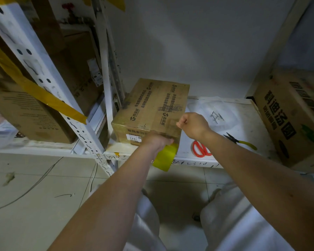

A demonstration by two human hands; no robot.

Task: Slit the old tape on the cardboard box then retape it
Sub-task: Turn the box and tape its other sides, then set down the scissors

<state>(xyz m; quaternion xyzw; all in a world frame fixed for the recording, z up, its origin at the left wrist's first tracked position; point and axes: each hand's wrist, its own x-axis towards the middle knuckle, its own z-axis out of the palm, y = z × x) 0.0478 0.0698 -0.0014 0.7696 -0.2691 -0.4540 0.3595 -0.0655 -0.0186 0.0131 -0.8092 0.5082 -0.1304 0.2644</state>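
Nearest, the left hand (157, 140) grips a roll of yellow tape (166, 157) that hangs just below it, at the front edge of the shelf (188, 161), with the knuckles against the near lower corner of the cardboard box (152, 109). Held there, the roll seems to anchor the tape's start on the box's front face, so the retaping stage looks under way. Just beyond and to the right, the right hand (193, 125) is clenched in a fist at the box's near right top edge; it may be pinching a tape end or pressing it down, but whatever sits inside the fist is hidden, and I cannot tell whether it holds anything.

Between and beyond both hands, the box rests on the white shelf, its top flaps closed and shiny with tape along the near edge. Right of the right wrist lie red-handled scissors (200, 149) and, a little further right, yellow-handled pliers (241, 141), parked within reach, presumably for cutting. Beyond them lies a clear plastic sheet (216, 113). Further right stands a large printed carton (294, 113); to the left of the left hand, a white slotted upright (43, 75) carries more cartons. Behind everything is a plain white wall (198, 42); below, a tiled floor (43, 187).
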